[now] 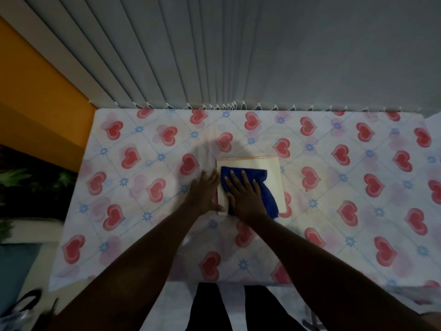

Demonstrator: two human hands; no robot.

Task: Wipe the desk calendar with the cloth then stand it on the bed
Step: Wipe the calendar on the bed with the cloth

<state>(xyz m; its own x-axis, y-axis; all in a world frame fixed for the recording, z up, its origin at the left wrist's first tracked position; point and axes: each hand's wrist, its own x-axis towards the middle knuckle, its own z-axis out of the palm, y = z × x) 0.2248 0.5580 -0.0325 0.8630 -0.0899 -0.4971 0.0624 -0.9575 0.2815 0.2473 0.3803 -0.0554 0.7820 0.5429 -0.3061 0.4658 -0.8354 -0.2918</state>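
The desk calendar [270, 166], cream with a spiral binding along its far edge, lies flat on the bed [143, 187]. A blue cloth [265, 187] is spread over its left and middle part. My right hand [243, 192] presses flat on the cloth, fingers spread. My left hand [205, 192] lies flat against the calendar's left edge, its thumb on the near left corner. The calendar's near left part is hidden under the hands and cloth.
The bed has a white sheet with red hearts and blue flowers. Grey vertical blinds [238, 56] hang along its far edge, an orange wall [35, 91] stands at left. Dark plants [28, 182] and a bag [19, 314] are left of the bed. My legs [210, 306] touch the near edge.
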